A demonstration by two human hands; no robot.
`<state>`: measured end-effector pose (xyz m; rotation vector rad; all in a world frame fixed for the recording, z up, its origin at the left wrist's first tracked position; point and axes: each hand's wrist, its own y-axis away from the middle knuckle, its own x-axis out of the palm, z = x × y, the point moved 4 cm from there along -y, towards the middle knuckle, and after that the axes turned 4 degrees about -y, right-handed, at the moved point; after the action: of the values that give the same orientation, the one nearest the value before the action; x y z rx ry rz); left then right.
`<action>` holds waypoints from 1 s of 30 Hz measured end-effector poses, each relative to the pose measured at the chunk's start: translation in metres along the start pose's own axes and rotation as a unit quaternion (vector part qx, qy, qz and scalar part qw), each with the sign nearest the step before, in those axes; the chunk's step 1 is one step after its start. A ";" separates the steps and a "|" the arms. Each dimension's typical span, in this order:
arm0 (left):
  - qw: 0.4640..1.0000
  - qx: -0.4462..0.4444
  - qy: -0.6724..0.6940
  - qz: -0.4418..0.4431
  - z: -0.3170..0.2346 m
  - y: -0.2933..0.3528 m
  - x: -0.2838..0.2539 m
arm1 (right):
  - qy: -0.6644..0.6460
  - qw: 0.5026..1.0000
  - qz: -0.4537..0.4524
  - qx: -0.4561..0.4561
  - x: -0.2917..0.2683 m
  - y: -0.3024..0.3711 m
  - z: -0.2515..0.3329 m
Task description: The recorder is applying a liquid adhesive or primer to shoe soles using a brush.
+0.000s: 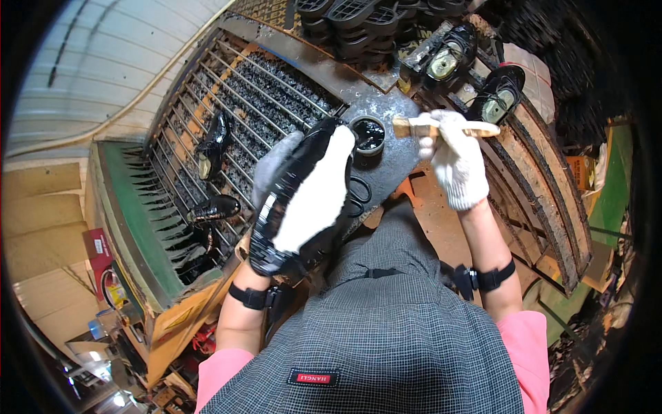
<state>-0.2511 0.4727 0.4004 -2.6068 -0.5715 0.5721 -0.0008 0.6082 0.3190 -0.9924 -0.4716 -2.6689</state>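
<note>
My left hand (274, 165), in a grey-looking glove, is closed around a glossy black shoe upper (269, 214) and tilts its white underside (317, 190) upward. My right hand (456, 162), wearing a white knit glove, grips a flat brush (483, 129) by its light handle. The brown bristles point left, toward a round cup of dark, shiny liquid (369, 133), and are apart from it. That cup stands on a stained grey board (396, 103), close to the shoe's tip. Black-handled scissors (360, 190) lie near the board's lower edge, partly hidden by the shoe.
To the left, a metal-rod rack (238, 103) carries black shoes (214, 208). Two black shoes with pale bottoms (498, 103) sit on a curved wooden rack (545, 179) at right. Black soles (358, 17) are stacked at the back. A green fringed panel (134, 214) borders the left rack.
</note>
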 end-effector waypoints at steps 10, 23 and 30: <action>0.941 0.286 -0.147 0.107 0.000 -0.002 0.076 | 0.193 0.969 0.096 -0.118 0.026 -0.032 0.064; 0.910 0.316 -0.251 0.100 0.003 -0.014 0.084 | 0.129 0.984 0.121 -0.034 0.025 0.043 0.068; 0.931 0.141 -0.274 0.196 0.003 -0.020 0.055 | 0.169 0.937 0.238 -0.194 0.051 0.080 0.081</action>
<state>-0.2129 0.5162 0.3913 -2.2766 -0.0963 1.4233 0.0366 0.5595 0.4284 -0.6043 0.3420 -2.4386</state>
